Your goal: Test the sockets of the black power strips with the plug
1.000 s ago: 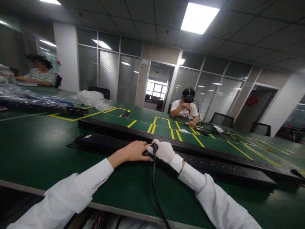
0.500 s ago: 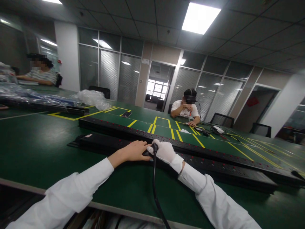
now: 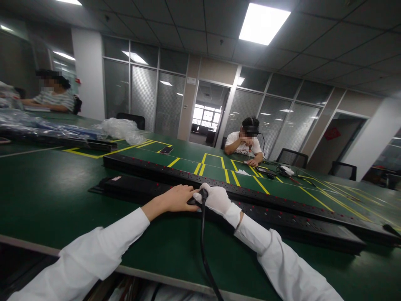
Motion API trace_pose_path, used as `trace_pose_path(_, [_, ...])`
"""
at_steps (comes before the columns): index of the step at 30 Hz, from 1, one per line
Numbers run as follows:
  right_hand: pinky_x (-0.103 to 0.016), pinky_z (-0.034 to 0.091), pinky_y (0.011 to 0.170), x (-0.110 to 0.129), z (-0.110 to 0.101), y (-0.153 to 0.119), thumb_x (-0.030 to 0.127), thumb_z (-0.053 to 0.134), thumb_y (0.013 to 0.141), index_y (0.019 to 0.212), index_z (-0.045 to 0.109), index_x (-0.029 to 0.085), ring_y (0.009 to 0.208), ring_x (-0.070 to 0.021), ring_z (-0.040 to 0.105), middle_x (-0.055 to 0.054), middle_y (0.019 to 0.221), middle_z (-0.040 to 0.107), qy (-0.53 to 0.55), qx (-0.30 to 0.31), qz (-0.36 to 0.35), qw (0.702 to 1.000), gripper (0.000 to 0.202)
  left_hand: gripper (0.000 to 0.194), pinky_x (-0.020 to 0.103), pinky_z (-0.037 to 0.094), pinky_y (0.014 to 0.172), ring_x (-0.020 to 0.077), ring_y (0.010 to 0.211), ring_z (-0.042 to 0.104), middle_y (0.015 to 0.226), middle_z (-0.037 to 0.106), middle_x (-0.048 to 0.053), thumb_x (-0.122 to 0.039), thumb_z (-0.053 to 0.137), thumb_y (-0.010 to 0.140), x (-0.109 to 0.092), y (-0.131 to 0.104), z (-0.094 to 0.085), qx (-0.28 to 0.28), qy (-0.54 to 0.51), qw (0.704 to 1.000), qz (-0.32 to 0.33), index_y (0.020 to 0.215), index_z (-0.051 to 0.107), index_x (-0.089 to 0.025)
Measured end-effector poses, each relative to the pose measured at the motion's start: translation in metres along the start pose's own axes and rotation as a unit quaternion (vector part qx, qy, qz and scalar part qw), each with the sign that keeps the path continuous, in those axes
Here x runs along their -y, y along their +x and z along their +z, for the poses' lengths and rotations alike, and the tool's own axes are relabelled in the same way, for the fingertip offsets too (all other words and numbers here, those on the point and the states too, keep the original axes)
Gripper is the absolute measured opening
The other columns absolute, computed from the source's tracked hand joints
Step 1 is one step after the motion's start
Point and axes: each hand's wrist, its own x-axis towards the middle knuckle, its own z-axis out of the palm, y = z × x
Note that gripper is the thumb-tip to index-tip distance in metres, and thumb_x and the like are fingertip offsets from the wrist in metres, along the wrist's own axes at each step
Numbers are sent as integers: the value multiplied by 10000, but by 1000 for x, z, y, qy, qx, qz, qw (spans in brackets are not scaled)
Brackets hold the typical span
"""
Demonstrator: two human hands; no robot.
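Two long black power strips with small red dots lie side by side on the green table. The gloved right hand (image 3: 216,199) grips the black plug (image 3: 203,195) at the nearer strip (image 3: 282,218); its cable (image 3: 204,251) hangs down over the table's front edge. My bare left hand (image 3: 177,198) rests on that same strip just left of the plug, its fingertips touching a small black piece (image 3: 192,202), mostly covered. Whether it grips this piece is unclear. Beyond both hands runs the farther strip (image 3: 150,167).
Clear plastic wrap (image 3: 122,130) and wrapped bars (image 3: 46,127) lie at the left. A phone (image 3: 166,150) sits behind the strips. Across the green table (image 3: 62,209), a person (image 3: 244,142) works near cables and a white device (image 3: 285,170). Another person (image 3: 54,98) sits far left.
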Motion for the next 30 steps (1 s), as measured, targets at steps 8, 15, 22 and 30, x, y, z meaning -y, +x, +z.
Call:
trace_pose_path(8, [-209, 389, 600, -19, 7, 14, 550, 363, 794, 767, 522, 184, 617, -101, 524, 11, 672, 582, 346, -8, 24, 938, 399, 709, 340, 363, 764, 252, 895, 533, 1027, 552, 94, -684, 283, 735, -2, -1, -3, 2, 20, 1000, 15, 1293, 310, -247])
trace_pose_path(15, [-219, 415, 653, -26, -12, -4, 508, 330, 816, 808, 472, 197, 744, -126, 525, -15, 817, 545, 456, -76, 34, 886, 342, 699, 314, 362, 741, 238, 887, 531, 1045, 540, 79, -685, 296, 730, -4, -3, -8, 15, 11, 1000, 6, 1317, 256, -307])
trace_pose_path(22, [-212, 396, 614, -45, -22, -15, 480, 352, 826, 714, 482, 184, 659, -112, 506, 2, 702, 517, 433, -61, 24, 899, 342, 694, 328, 368, 733, 252, 890, 532, 1058, 534, 85, -695, 273, 728, -4, -4, -8, 12, 8, 1000, 5, 1312, 264, -318])
trace_pose_path(30, [-209, 363, 581, -58, -12, -13, 513, 384, 801, 659, 514, 178, 596, -109, 510, 9, 632, 563, 234, 24, 17, 972, 387, 678, 329, 371, 753, 247, 901, 532, 1079, 529, 78, -687, 279, 733, -2, -3, -5, 14, 13, 1000, 3, 1309, 261, -330])
